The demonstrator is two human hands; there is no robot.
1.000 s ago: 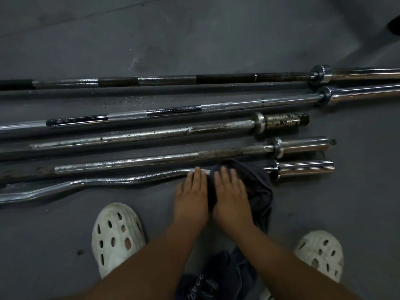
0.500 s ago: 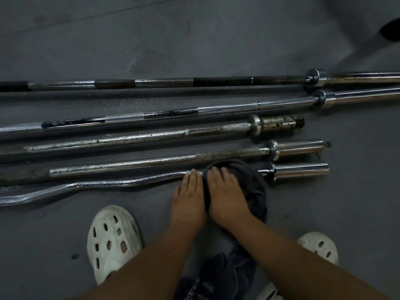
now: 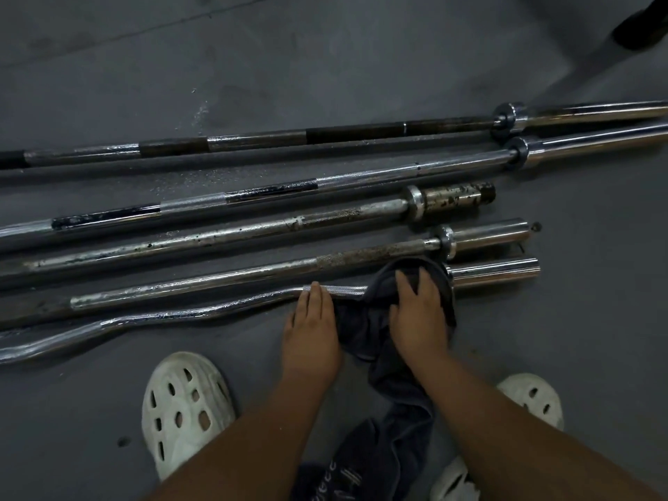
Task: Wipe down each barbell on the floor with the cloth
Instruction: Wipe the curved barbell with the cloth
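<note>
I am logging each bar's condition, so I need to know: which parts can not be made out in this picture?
Head view:
- Curl bar, shaft's right part: covered by the cloth and right hand.
- All bars' left ends: cut off by the left edge.
- Farthest bar and second bar: right ends cut off by the right edge.

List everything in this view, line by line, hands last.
straight barbells: four, chrome with dark and rusty patches, side by side on the floor
EZ curl bar: one, chrome, nearest the person
cloth: one, dark grey, draped over the EZ curl bar near its right collar
clogs: two, white, bottom of view
floor: grey, all around
dark object: one, black, top right corner, unidentifiable
left hand: fingers straight, resting on the EZ curl bar
right hand: pressing the cloth onto the EZ curl bar
</note>
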